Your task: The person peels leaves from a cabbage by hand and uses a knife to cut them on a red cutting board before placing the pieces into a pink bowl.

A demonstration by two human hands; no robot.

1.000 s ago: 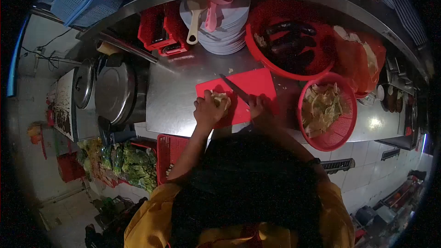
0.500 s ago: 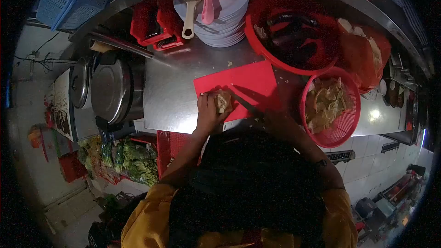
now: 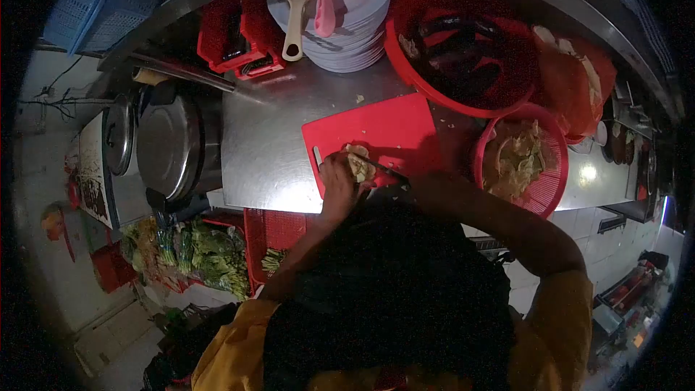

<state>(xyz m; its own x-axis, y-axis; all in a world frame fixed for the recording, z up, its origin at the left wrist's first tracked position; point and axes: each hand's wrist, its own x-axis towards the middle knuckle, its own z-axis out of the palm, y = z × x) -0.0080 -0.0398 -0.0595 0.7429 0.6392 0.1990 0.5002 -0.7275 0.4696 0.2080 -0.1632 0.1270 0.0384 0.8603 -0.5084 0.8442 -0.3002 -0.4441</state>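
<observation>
On a red cutting board (image 3: 369,127), my left hand (image 3: 339,177) is closed round a pale brown, lumpy piece of food (image 3: 360,165) near the board's left front edge. My right hand (image 3: 427,192) grips a knife (image 3: 391,173), its dark blade slanting across to the lump and overlapping its right side. Shadow covers most of the right fingers. Small pale scraps lie scattered on the board.
A pink basket (image 3: 554,181) of brownish leafy pieces stands right of the board. Behind it is a red basin (image 3: 405,69) with dark long items. Stacked plates (image 3: 347,54) bearing two scoops, and red bins (image 3: 217,43), line the back. A lidded pot (image 3: 170,148) stands left.
The knife has moved left onto the lump, with its blade now across it. My right elbow has swung outward. The lump has turned and shifted slightly right under my left hand.
</observation>
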